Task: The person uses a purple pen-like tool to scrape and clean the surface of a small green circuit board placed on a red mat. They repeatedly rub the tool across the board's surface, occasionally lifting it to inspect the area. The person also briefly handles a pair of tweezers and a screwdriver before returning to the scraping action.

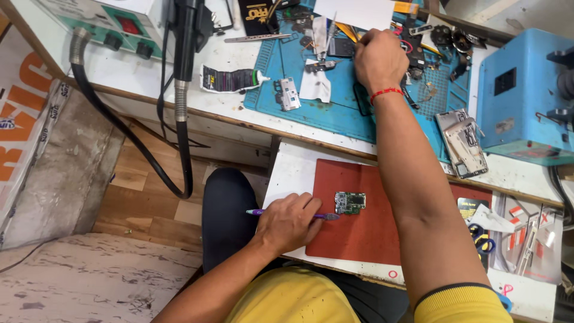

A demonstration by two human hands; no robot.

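Note:
My left hand (290, 222) grips a purple brush (323, 216) lying across the edge of a red mat (365, 233); its bristle end rests just left of a small green circuit board (350, 202) on the mat. My right hand (378, 57) reaches far forward over the blue work mat (311, 101), fingers closed among small tools and phone parts at the mat's far side. What the fingers pinch is hidden. A red thread circles that wrist.
On the bench: a squeezed tube (230, 79), tweezers (257, 38), a small metal frame (289, 94), a phone chassis (461, 142), a blue machine (526, 101) at right. A hot-air station (113, 24) with a black hose (179, 119) stands left. Scissors (481, 239) lie in the pull-out tray.

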